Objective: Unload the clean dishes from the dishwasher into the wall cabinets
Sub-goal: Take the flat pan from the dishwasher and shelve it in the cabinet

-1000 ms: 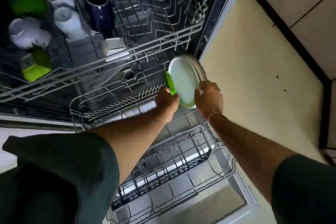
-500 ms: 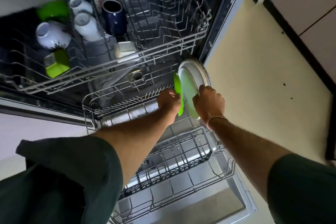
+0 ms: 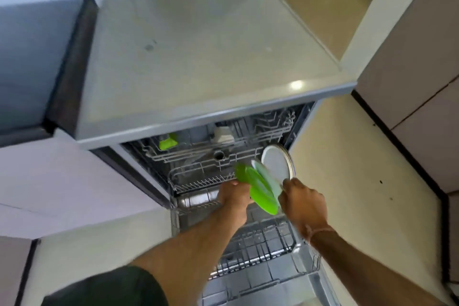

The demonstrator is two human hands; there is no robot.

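green plate (image 3: 263, 194), pale green plate (image 3: 267, 177) and white plate (image 3: 277, 163) are up off the lower rack (image 3: 260, 248), above its far right corner. They were pressed together 0.5 s ago and are now fanned apart, so I'd call the pick done and the cabinet carry next. left hand (image 3: 234, 197) grips the green plate's edge. right hand (image 3: 304, 206) is curled on the pale green plate's bottom edge. All three are on edge. The green plate's long axis runs far-left to near-right, face toward the right hand.

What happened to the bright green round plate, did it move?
Yes. The bright green round plate has come toward the person, away from the white rimmed plate standing in the wire rack.
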